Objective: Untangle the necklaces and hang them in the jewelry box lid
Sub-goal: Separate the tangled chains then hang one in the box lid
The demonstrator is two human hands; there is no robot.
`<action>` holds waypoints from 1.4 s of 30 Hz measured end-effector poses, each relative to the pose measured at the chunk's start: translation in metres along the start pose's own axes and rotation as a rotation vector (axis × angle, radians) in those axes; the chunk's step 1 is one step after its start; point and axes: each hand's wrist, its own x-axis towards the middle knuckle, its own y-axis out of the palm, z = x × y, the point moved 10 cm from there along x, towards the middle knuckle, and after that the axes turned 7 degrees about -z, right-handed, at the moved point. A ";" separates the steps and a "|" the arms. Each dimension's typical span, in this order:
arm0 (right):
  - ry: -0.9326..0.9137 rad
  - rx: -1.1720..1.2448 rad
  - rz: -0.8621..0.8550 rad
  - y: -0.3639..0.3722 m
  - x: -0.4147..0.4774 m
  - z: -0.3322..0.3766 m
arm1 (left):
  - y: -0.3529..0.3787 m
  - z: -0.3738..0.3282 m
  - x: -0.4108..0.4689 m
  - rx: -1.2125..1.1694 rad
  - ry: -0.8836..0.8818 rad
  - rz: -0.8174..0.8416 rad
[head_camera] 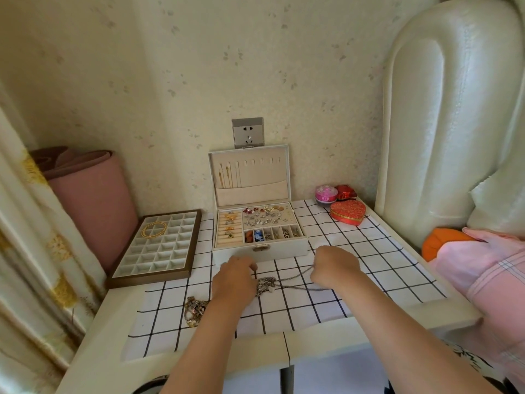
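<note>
Silver necklaces (265, 285) knotted up, right in front of the jewelry box (284, 248)
Left hand (235, 277) pinches the clump on the checked cloth (312, 305), right hand (335, 268) grips a chain stretched out from it.

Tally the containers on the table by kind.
Jewelry box: 1
Compartment tray: 1
Heart-shaped red tin: 1
Round pink tin: 1
Small red box: 1
Total: 5
</note>
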 end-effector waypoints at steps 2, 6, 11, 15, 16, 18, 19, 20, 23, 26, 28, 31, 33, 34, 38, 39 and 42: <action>-0.146 -0.037 -0.059 -0.002 0.000 0.014 | -0.003 -0.009 0.000 -0.003 0.074 -0.017; -0.377 0.228 -0.080 0.001 -0.012 0.055 | 0.006 -0.025 -0.008 -0.076 0.141 0.100; -0.447 0.259 0.036 0.020 -0.023 0.078 | 0.009 -0.028 -0.010 0.002 0.160 0.101; -0.417 0.278 0.037 0.021 -0.021 0.076 | 0.016 -0.027 -0.012 -0.027 0.158 0.170; -0.401 0.295 0.054 0.023 -0.021 0.075 | 0.017 -0.026 -0.013 -0.055 0.155 0.189; -0.351 0.366 0.083 0.026 -0.019 0.071 | 0.017 -0.024 -0.012 -0.107 0.156 0.202; -0.329 0.415 0.093 0.027 -0.018 0.069 | 0.016 -0.023 -0.011 -0.135 0.152 0.202; -0.317 0.463 0.099 0.028 -0.017 0.067 | 0.015 -0.021 -0.009 -0.166 0.144 0.203; -0.326 0.558 0.099 0.025 -0.017 0.067 | 0.016 -0.018 -0.008 -0.244 0.120 0.248; -0.343 0.607 0.107 0.018 -0.019 0.069 | 0.016 -0.017 -0.009 -0.291 0.120 0.287; -0.330 0.622 0.120 0.015 -0.018 0.066 | 0.014 -0.015 -0.010 -0.291 0.117 0.280; -0.328 0.529 0.208 0.024 -0.019 0.061 | 0.013 -0.016 -0.012 -0.282 0.113 0.297; -0.371 0.424 0.255 0.031 -0.023 0.061 | 0.016 -0.020 -0.018 -0.262 0.122 0.361; -0.384 0.386 0.270 0.032 -0.025 0.060 | 0.017 -0.021 -0.020 -0.238 0.127 0.396; -0.370 0.320 0.332 0.034 -0.027 0.055 | 0.023 -0.019 -0.031 -0.146 0.151 0.547; -0.361 0.311 0.317 0.033 -0.025 0.053 | 0.024 -0.017 -0.033 -0.151 0.137 0.572; -0.343 0.317 0.209 0.030 -0.019 0.051 | 0.019 -0.014 -0.027 -0.173 0.114 0.496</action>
